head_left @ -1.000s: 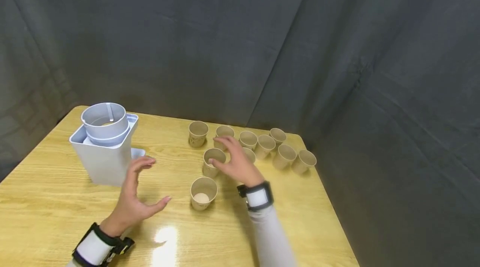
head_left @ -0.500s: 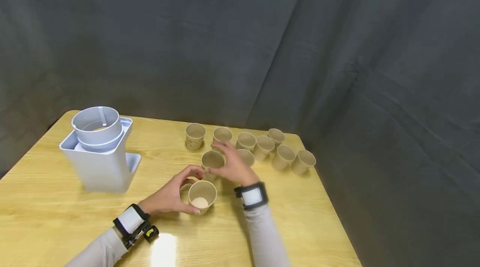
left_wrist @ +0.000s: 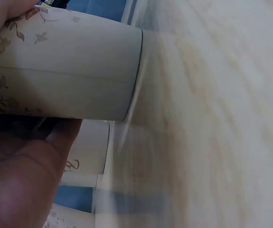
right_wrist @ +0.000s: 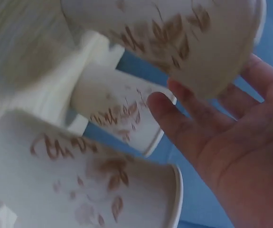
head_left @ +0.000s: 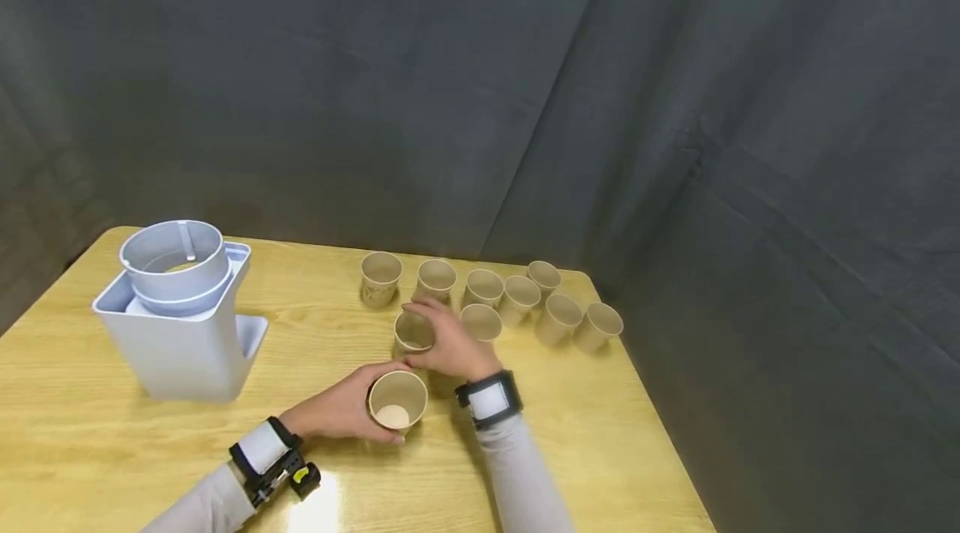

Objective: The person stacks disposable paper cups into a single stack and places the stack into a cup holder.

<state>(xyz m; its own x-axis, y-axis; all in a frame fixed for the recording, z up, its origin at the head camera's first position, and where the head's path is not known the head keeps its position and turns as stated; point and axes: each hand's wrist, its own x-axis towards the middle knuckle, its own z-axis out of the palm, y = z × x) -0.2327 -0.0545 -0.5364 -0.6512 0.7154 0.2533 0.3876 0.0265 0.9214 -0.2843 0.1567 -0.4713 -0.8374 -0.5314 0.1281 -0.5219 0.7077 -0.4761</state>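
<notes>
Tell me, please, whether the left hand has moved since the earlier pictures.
Yes: in the head view, the left hand has moved rightward, farther from the white container, and now grips the front cup.

Container at ten o'clock on my feed, cups from twelve to two.
With the nearest cup as my dial's centre on the table, I have the left hand around its nine o'clock side, a second cup just beyond at twelve, and the right hand at that one's three o'clock. Eight more fan out from twelve to just past two. A cylinder sits in the container's top; a curtain hangs behind everything at twelve.
</notes>
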